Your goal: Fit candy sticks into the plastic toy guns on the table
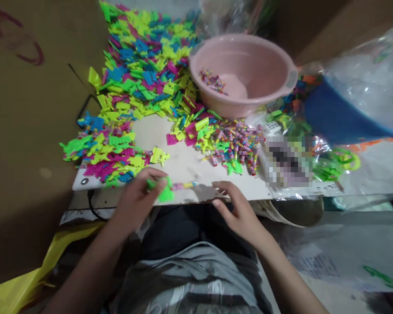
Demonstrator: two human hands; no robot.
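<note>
Plastic green piece (167,192), smooth plastic basin (258,65), matt cardboard (29,131), glossy crinkled plastic bag (367,74)

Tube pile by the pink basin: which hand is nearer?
Right. The right hand is just in front of the tube pile, apart from it; the left hand is farther left, holding a green plastic piece.

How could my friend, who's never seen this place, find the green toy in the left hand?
Start at the big pink basin, then go to the white table's near edge, where the left hand is. The green toy is pinched in its fingers. Unlike the heaped pieces, it's in a hand, with a pink-and-yellow tube pointing towards the right hand.
</note>
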